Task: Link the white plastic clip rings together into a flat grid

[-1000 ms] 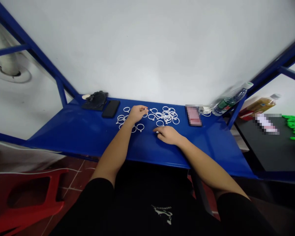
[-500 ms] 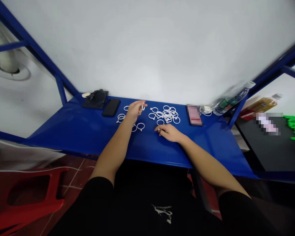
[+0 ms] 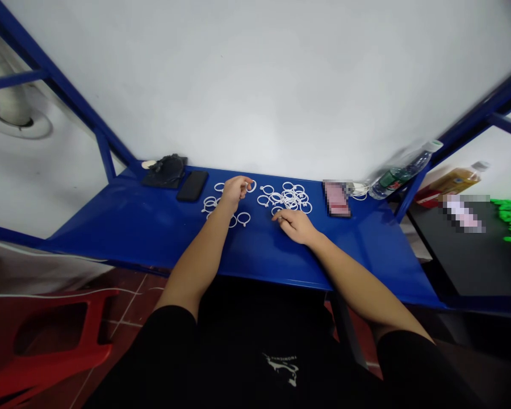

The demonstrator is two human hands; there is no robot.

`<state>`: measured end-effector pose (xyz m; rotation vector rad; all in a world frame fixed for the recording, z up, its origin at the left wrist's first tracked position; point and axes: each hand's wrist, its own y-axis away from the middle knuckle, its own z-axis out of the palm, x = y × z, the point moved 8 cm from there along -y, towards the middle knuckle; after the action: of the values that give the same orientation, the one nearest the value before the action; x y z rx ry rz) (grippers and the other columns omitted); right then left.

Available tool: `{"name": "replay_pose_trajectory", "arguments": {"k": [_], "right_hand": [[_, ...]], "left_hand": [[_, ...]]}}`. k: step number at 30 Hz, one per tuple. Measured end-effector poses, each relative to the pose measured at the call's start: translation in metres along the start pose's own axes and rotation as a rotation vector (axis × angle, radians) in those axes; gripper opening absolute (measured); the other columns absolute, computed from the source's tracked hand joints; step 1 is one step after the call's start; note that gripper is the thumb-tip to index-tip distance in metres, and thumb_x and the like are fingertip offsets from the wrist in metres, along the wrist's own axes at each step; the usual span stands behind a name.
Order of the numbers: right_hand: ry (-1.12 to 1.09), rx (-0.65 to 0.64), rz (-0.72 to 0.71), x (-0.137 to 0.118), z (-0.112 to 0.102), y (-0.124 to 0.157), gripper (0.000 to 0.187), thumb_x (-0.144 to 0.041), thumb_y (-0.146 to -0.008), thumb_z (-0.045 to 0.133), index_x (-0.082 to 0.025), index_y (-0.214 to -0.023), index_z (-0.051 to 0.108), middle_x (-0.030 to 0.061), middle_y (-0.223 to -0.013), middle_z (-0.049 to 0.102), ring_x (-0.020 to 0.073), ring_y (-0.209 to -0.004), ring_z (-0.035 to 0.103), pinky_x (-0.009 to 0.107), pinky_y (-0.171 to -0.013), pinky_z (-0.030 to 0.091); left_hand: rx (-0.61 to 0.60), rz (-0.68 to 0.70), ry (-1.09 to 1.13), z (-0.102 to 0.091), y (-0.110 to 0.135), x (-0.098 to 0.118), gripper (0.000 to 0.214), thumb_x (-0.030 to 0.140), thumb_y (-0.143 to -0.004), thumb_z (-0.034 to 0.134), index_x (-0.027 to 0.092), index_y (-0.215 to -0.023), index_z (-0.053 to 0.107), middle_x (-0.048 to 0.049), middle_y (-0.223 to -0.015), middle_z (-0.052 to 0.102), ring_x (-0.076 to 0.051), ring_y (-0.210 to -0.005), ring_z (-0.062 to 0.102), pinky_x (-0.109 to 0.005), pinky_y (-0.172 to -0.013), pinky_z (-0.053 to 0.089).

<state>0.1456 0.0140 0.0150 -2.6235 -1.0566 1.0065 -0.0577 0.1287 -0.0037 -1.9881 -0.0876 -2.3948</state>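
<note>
Well, from where I stand, the step in hand looks to be the handling of single rings, one to the fingertips at a time. The left hand is out over the far part of the blue table, its fingers drawn in so that little gap shows, and a white ring sits at the tips. I take it to be pinched by its edge, with most of the hoop sticking out to the right. The right hand is nearer the body, half curled, thumb tucked in towards the index finger. Its tips are just beside another ring, perhaps touching it; I cannot tell from here whether they grip anything.

As for the others, a pile lies beyond the right hand, hoops overlapping, with a few rings apart on its left side. A looser batch is spread around the left wrist, some of it hidden under the forearm. A black phone lies to the left of that batch, and a pink phone to the right of the pile.

To my mind, the next move calls for a light, exact pinch: the hoops are thin, and those in the pile may well catch on each other. The left fingers would want a steady hold on the edge, and the right ones a clean approach from the near side, without nudging the neighbours.
</note>
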Motion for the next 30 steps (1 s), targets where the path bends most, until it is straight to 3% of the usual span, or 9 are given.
{"name": "replay_pose_trajectory", "arguments": {"k": [5,8,11,18,21,25,28,30], "right_hand": [[0.005,0.057,-0.002,0.004,-0.003,0.001,0.029,-0.016,-0.088,0.047,-0.022,-0.097,0.075,0.0028,-0.093,0.078,0.0191,-0.082,0.071,0.030,-0.078,0.051],[-0.021,0.101,-0.019,0.004,-0.009,0.001,0.030,-0.015,-0.087,0.046,-0.021,-0.090,0.075,0.0033,-0.091,0.077,0.0191,-0.080,0.071,0.031,-0.078,0.052],[-0.057,0.154,-0.019,0.005,-0.016,0.002,0.031,-0.015,-0.087,0.044,-0.021,-0.085,0.074,0.0035,-0.088,0.076,0.0187,-0.079,0.070,0.031,-0.079,0.052],[-0.040,0.253,0.020,0.011,-0.026,0.004,0.029,-0.012,-0.085,0.043,-0.022,-0.078,0.069,0.0031,-0.082,0.074,0.0190,-0.079,0.069,0.031,-0.081,0.052],[0.020,0.293,0.090,0.018,-0.029,0.006,0.029,-0.012,-0.089,0.044,-0.022,-0.093,0.071,0.0056,-0.092,0.076,0.0215,-0.086,0.070,0.033,-0.085,0.053],[0.073,0.348,0.200,0.035,-0.034,0.006,0.048,-0.013,-0.093,0.046,-0.022,-0.138,0.059,0.0108,-0.122,0.074,0.0271,-0.106,0.070,0.042,-0.095,0.055],[0.142,0.309,0.172,0.044,-0.033,0.001,0.048,-0.014,-0.093,0.049,-0.021,-0.140,0.059,0.0136,-0.138,0.067,0.0302,-0.124,0.063,0.050,-0.107,0.051],[0.203,0.279,0.131,0.043,-0.031,-0.003,0.041,-0.016,-0.093,0.053,-0.020,-0.133,0.065,0.0150,-0.140,0.065,0.0320,-0.129,0.059,0.054,-0.112,0.048]], "left_hand": [[0.009,0.157,-0.212,0.011,0.005,0.003,0.021,0.020,-0.072,0.052,0.016,-0.073,0.072,-0.0011,-0.061,0.062,-0.010,-0.048,0.043,-0.023,-0.048,0.032],[-0.038,0.305,-0.372,0.026,0.017,0.007,0.027,0.019,-0.077,0.050,0.016,-0.078,0.076,-0.0016,-0.066,0.066,-0.012,-0.054,0.051,-0.024,-0.052,0.037],[-0.102,0.365,-0.477,0.038,0.026,0.006,0.031,0.017,-0.081,0.048,0.016,-0.085,0.079,-0.0017,-0.072,0.070,-0.012,-0.055,0.053,-0.024,-0.054,0.040],[-0.130,0.468,-0.571,0.037,0.027,0.008,0.033,0.013,-0.087,0.049,0.017,-0.095,0.080,-0.0034,-0.082,0.076,-0.013,-0.062,0.060,-0.025,-0.064,0.048],[-0.183,0.475,-0.628,0.040,0.031,0.008,0.034,0.013,-0.090,0.054,0.020,-0.115,0.077,-0.0062,-0.103,0.080,-0.014,-0.069,0.066,-0.027,-0.072,0.053],[-0.284,0.475,-0.733,0.051,0.037,0.007,0.039,0.013,-0.093,0.056,0.023,-0.128,0.071,-0.0081,-0.124,0.076,-0.019,-0.097,0.072,-0.033,-0.091,0.055],[-0.306,0.509,-0.791,0.049,0.036,0.014,0.029,0.015,-0.093,0.059,0.023,-0.116,0.075,-0.0083,-0.133,0.072,-0.020,-0.102,0.070,-0.037,-0.099,0.053],[-0.257,0.543,-0.822,0.037,0.030,0.023,0.020,0.016,-0.092,0.064,0.023,-0.105,0.077,-0.0087,-0.129,0.072,-0.022,-0.105,0.068,-0.039,-0.103,0.051]]}}
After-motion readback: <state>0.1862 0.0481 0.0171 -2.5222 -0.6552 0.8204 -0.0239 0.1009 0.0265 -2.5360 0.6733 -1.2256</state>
